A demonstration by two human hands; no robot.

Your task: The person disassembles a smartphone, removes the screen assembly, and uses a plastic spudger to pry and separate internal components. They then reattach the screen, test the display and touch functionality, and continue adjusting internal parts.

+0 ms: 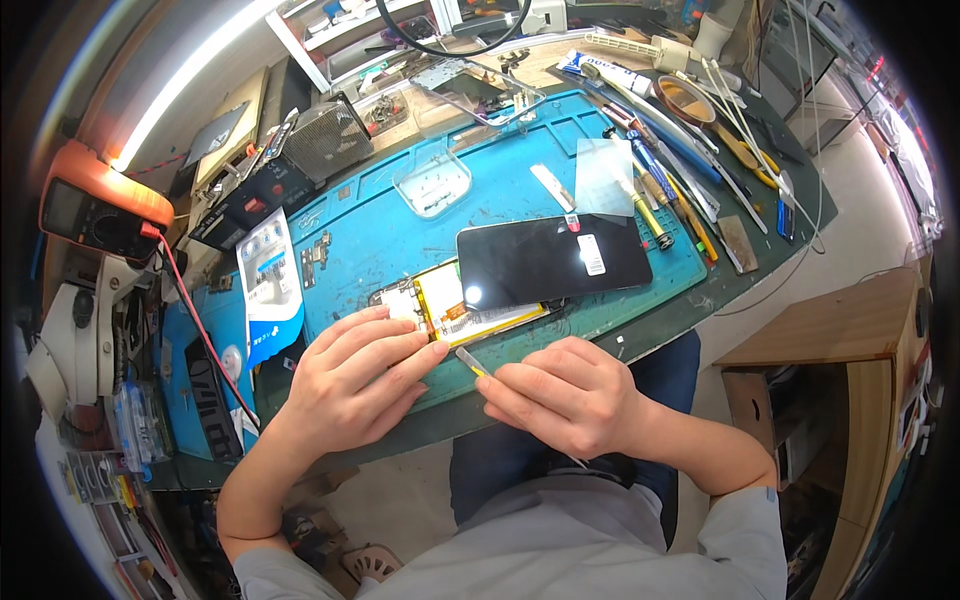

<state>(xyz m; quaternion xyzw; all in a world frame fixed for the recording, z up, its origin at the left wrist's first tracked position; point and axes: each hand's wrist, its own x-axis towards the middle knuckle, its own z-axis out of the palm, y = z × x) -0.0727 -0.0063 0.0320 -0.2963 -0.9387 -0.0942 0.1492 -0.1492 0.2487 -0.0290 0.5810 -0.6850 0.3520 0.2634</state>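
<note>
The left hand bends loosely, its fingertips at the near left edge of an opened phone body; whether they grip it or merely rest there, I cannot tell. The right hand pinches a slim tool between thumb and fingers, its flat, pale tip pointing toward the left fingertips, just beside the near edge of the phone body. That body lies just beyond the two hands, with a yellow-edged section facing up. A black screen panel overlaps its far right part, straight ahead of the right hand. Both lie on a blue work mat. Farther ahead of the left hand sits a clear plastic tray; to that hand's left are a blue-and-white packet and, well apart, an orange multimeter. Beyond the right hand, toward its right, hand tools lie crowded together.
</note>
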